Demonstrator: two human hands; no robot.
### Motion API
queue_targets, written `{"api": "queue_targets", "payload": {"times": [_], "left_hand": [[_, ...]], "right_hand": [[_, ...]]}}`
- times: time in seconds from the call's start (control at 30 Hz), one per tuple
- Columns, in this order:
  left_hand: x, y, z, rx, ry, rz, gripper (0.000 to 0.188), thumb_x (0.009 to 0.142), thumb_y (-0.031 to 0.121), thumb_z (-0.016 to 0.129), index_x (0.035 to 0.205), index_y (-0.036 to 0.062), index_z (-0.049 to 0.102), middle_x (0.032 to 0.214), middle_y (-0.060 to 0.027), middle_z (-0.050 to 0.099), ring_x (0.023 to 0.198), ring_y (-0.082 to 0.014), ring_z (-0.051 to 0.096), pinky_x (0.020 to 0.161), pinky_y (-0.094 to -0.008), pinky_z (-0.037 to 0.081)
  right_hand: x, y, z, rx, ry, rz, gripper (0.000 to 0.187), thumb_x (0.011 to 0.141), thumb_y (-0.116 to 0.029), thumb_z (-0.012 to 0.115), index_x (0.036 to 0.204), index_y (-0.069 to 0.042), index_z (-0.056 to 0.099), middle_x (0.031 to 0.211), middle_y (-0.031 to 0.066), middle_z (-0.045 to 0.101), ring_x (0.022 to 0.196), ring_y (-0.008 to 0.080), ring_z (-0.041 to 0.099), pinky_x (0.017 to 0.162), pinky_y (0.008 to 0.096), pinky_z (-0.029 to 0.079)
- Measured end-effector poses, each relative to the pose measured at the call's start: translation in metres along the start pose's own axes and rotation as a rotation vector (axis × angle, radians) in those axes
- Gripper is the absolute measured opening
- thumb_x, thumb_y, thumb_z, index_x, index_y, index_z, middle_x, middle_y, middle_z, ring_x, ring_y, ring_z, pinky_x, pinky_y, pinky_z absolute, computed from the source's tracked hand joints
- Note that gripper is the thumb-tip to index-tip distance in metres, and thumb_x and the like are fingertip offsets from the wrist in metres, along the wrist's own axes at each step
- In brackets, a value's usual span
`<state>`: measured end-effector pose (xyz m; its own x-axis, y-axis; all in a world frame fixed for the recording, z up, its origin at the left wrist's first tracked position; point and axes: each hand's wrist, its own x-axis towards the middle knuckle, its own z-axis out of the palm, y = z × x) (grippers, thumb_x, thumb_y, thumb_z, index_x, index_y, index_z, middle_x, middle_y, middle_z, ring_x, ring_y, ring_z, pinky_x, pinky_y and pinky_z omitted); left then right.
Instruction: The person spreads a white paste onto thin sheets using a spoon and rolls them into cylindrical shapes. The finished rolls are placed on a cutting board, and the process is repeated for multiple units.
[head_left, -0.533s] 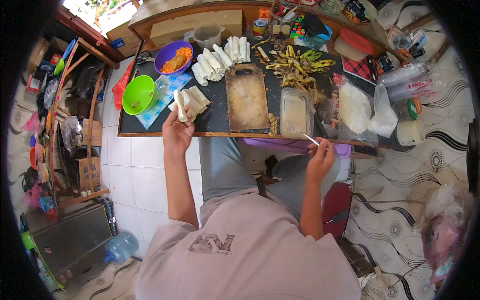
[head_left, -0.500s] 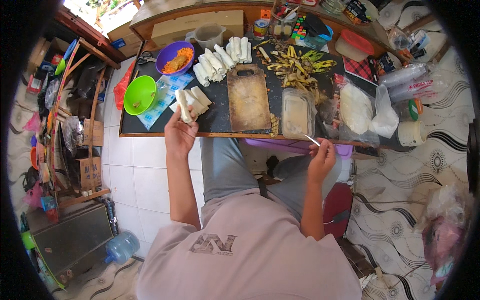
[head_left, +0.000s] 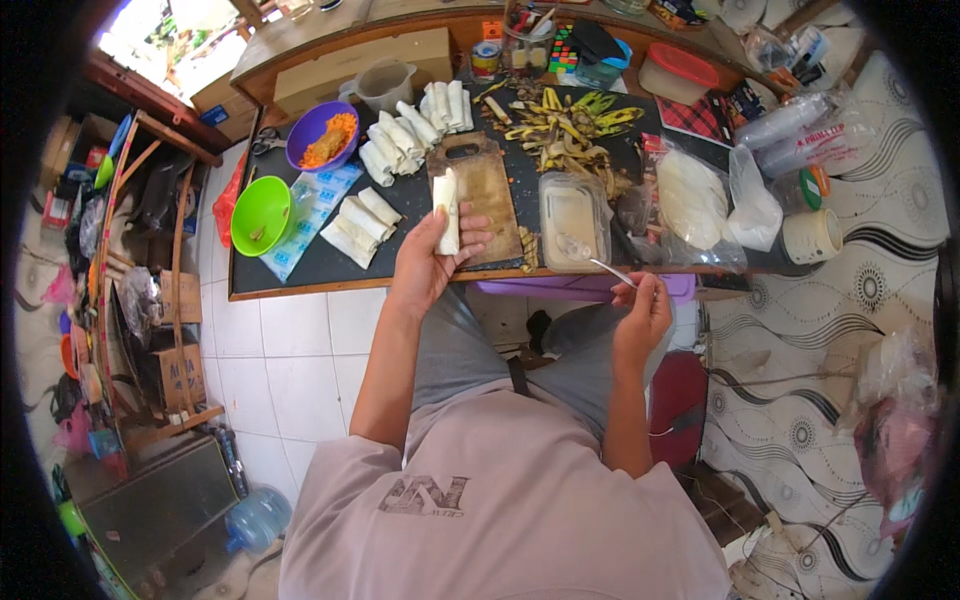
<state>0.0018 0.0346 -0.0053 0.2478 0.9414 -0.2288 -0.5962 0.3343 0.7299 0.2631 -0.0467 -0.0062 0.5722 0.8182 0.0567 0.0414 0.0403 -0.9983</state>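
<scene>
Hands | left hand (head_left: 428,262) at frame centre, fingers curled around white roll (head_left: 446,210), held upright over near end of board (head_left: 484,196) | right hand (head_left: 643,312) right of centre, off surface (head_left: 330,268) edge, pinching spoon (head_left: 598,262) whose tip reaches tub (head_left: 573,210) | more rolls (head_left: 358,222) left of board.

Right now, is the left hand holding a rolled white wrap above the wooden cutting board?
Yes, the left hand grips one rolled white wrap upright at the near left edge of the wooden cutting board.
</scene>
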Motion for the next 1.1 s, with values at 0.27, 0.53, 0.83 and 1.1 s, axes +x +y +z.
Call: {"api": "queue_targets", "payload": {"times": [0.27, 0.53, 0.83, 1.1], "left_hand": [[-0.003, -0.022, 0.019, 0.309, 0.065, -0.069, 0.026, 0.093, 0.016, 0.057, 0.113, -0.0001, 0.053, 0.093, -0.0115, 0.067, 0.082, -0.0195, 0.067, 0.070, -0.0301, 0.054], [-0.006, -0.028, 0.048, 0.395, 0.105, -0.164, 0.023, 0.092, 0.016, 0.059, 0.108, -0.0003, 0.058, 0.091, -0.0106, 0.068, 0.078, -0.0160, 0.067, 0.063, -0.0269, 0.052], [-0.005, -0.035, 0.035, 0.238, 0.153, -0.164, 0.031, 0.094, 0.024, 0.058, 0.113, -0.0003, 0.062, 0.094, -0.0040, 0.067, 0.081, -0.0091, 0.062, 0.071, -0.0227, 0.048], [-0.007, -0.030, 0.034, 0.287, 0.102, -0.077, 0.029, 0.094, 0.024, 0.058, 0.109, -0.0002, 0.065, 0.094, -0.0023, 0.067, 0.081, -0.0069, 0.060, 0.072, -0.0224, 0.047]], "right_hand": [[-0.011, -0.039, 0.001, 0.124, -0.007, -0.067, 0.028, 0.101, -0.020, 0.042, 0.087, 0.000, 0.055, 0.071, 0.0073, 0.061, 0.061, 0.0105, 0.053, 0.058, 0.0241, 0.043], [-0.015, -0.052, 0.009, 0.178, -0.057, -0.066, 0.027, 0.100, -0.019, 0.042, 0.087, 0.001, 0.055, 0.071, 0.0080, 0.061, 0.061, 0.0111, 0.052, 0.058, 0.0242, 0.043], [-0.019, -0.050, 0.005, 0.199, -0.048, -0.093, 0.026, 0.100, -0.019, 0.043, 0.088, 0.001, 0.056, 0.072, 0.0085, 0.061, 0.062, 0.0114, 0.053, 0.058, 0.0243, 0.043], [-0.024, -0.049, 0.006, 0.182, -0.077, -0.077, 0.024, 0.100, -0.017, 0.042, 0.090, 0.000, 0.056, 0.073, 0.0077, 0.061, 0.063, 0.0105, 0.053, 0.059, 0.0242, 0.044]]}}
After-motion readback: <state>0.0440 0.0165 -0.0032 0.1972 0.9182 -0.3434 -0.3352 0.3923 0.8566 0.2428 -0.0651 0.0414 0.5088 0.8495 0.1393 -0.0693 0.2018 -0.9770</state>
